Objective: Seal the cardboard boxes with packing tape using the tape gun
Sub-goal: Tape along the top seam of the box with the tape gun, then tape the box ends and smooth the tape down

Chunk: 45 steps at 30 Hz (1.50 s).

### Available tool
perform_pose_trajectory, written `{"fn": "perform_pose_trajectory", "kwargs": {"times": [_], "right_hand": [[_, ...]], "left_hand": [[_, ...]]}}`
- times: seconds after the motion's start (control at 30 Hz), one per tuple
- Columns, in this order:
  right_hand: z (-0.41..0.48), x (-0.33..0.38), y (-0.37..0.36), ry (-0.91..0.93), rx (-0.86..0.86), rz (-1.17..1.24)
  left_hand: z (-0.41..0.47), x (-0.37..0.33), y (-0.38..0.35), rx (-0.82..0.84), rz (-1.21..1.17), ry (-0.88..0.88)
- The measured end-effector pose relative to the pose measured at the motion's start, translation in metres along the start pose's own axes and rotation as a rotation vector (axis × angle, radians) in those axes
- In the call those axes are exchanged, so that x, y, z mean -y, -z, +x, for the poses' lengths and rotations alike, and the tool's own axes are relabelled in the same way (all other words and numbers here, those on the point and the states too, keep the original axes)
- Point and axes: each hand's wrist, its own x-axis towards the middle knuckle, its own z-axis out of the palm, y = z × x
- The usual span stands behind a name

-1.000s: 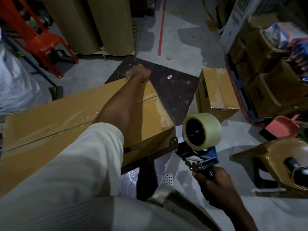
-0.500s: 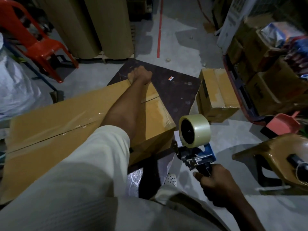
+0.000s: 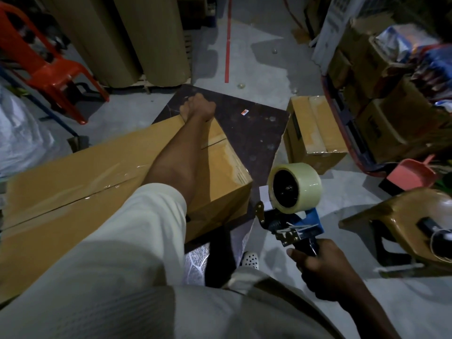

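Cardboard box [image 3: 73, 187]: long, lying flat on the dark tabletop [image 3: 254, 128], with its near end extending past the left of the view. The centre seam of the top flaps runs lengthwise, and a glossy strip of clear tape [image 3: 110, 183] lies along part of it. The far right corner of the tabletop is bare.

Smaller box [image 3: 315, 133]: standing on the concrete floor [image 3: 256, 57] just beside the right edge of the tabletop. Its top is closed and taped.

Left arm: reaches across the top of the long box in a pale sleeve [image 3: 110, 253]. The left hand [image 3: 198, 107] rests at the far end of the box, and its fingers curl down over the far edge and grip it. The fingertips are hidden.

Tape gun [image 3: 293, 223]: held in the air to the right of the long box, near its right-hand corner and clear of it. The tape roll [image 3: 296, 189] sits on top of the blue frame. The right hand [image 3: 318, 265] grips the handle from below, with the fingers wrapped tightly around it and the thumb on the left side.

Surroundings: tall brown paper rolls [image 3: 137, 37] and a red chair [image 3: 46, 67] stand at the far left. A brown stool [image 3: 403, 223] and a pink dustpan [image 3: 411, 173] are at the right.
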Motion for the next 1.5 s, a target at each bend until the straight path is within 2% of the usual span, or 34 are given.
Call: {"fn": "perform_pose_trajectory", "kwargs": {"times": [0.17, 0.3, 0.53, 0.7, 0.83, 1.03, 1.1, 1.13, 1.2, 1.23, 1.27, 1.33, 1.37, 1.43, 1.5], "right_hand": [[0.019, -0.031, 0.006, -0.138, 0.045, -0.050], [0.030, -0.057, 0.001, -0.238, 0.043, 0.061], [0.085, -0.002, -0.012, -0.052, -0.121, 0.081], [0.160, 0.051, -0.021, 0.098, -0.241, -0.225], [0.221, 0.071, -0.031, 0.122, -0.263, -0.375], [0.310, 0.046, -0.046, 0.022, -0.173, -0.269], [0.301, 0.054, -0.050, -0.023, -0.160, -0.223], [0.283, 0.068, -0.051, -0.010, -0.188, -0.230], [0.251, 0.096, -0.052, 0.198, -0.257, -0.197], [0.243, 0.104, -0.053, 0.309, -0.213, -0.096], [0.229, 0.115, -0.052, 0.344, -0.074, 0.010], [0.209, 0.132, -0.045, 0.225, 0.292, 0.175], [0.202, 0.138, -0.040, 0.162, 0.410, 0.217], [0.190, 0.145, -0.027, 0.109, 0.500, 0.273], [0.180, 0.149, -0.017, 0.091, 0.511, 0.335]], "left_hand": [[0.002, 0.002, -0.003, -0.022, -0.008, 0.019], [0.005, 0.000, -0.005, -0.056, -0.014, 0.028], [-0.002, -0.001, -0.004, -0.078, -0.052, 0.047], [0.000, 0.003, -0.006, -0.119, -0.110, 0.043], [0.003, 0.005, -0.009, -0.127, -0.144, 0.037], [0.009, 0.011, -0.019, -0.156, -0.216, -0.038], [0.009, 0.011, -0.021, -0.172, -0.214, -0.053], [0.009, 0.010, -0.021, -0.176, -0.202, -0.055], [0.010, 0.008, -0.020, -0.178, -0.175, -0.052], [0.010, 0.008, -0.020, -0.182, -0.167, -0.048], [0.009, 0.007, -0.020, -0.186, -0.158, -0.044], [0.006, 0.007, -0.019, -0.194, -0.131, -0.042], [0.006, 0.007, -0.019, -0.194, -0.121, -0.043], [0.004, 0.007, -0.018, -0.185, -0.115, -0.040], [0.002, 0.006, -0.016, -0.182, -0.111, -0.040]]}}
